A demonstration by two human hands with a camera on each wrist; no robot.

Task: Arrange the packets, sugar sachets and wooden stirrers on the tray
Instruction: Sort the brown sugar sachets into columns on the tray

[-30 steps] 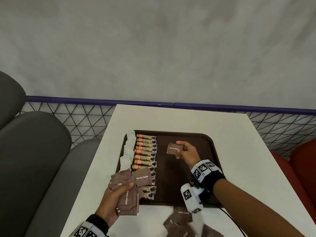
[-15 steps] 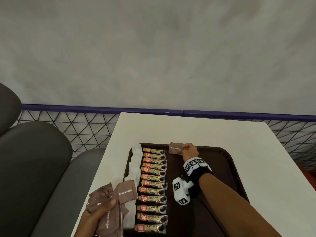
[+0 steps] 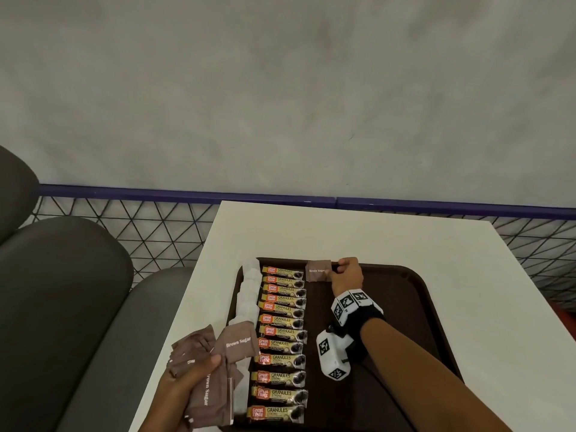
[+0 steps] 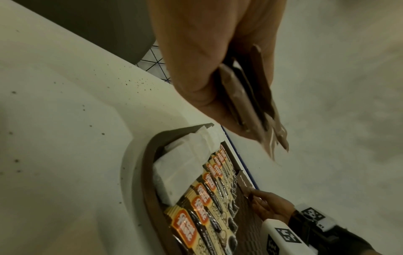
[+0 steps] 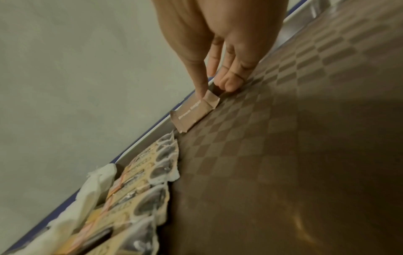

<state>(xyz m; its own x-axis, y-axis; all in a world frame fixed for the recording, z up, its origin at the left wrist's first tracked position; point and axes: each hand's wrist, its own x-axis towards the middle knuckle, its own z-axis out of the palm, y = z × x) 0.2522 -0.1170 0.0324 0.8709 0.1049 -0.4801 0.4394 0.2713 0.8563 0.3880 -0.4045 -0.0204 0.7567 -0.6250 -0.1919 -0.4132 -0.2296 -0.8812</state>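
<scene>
A dark brown tray [image 3: 414,294] lies on the white table [image 3: 358,232]. On it run a column of white sachets [image 3: 249,291] and a column of several coffee granule packets [image 3: 282,332]. My right hand [image 3: 346,272] pinches one brown sugar sachet [image 3: 318,270] at the tray's far edge, right of the top coffee packet; the right wrist view shows the sachet [image 5: 194,112] low against the tray floor. My left hand [image 3: 184,385] grips a fanned bundle of brown sugar sachets [image 3: 215,369] beside the tray's near left corner, also seen edge-on as the bundle [image 4: 246,96]. No stirrers show.
Grey padded seats [image 3: 62,291] stand left of the table. A wire mesh barrier with a purple rail [image 3: 187,193] runs behind it, below a grey wall. The tray's right half [image 5: 305,155] is bare checkered floor.
My right hand carried the single brown sugar sachet from the tray's middle to its far edge and lowered it there. The left hand with its bundle slid back toward the near left corner.
</scene>
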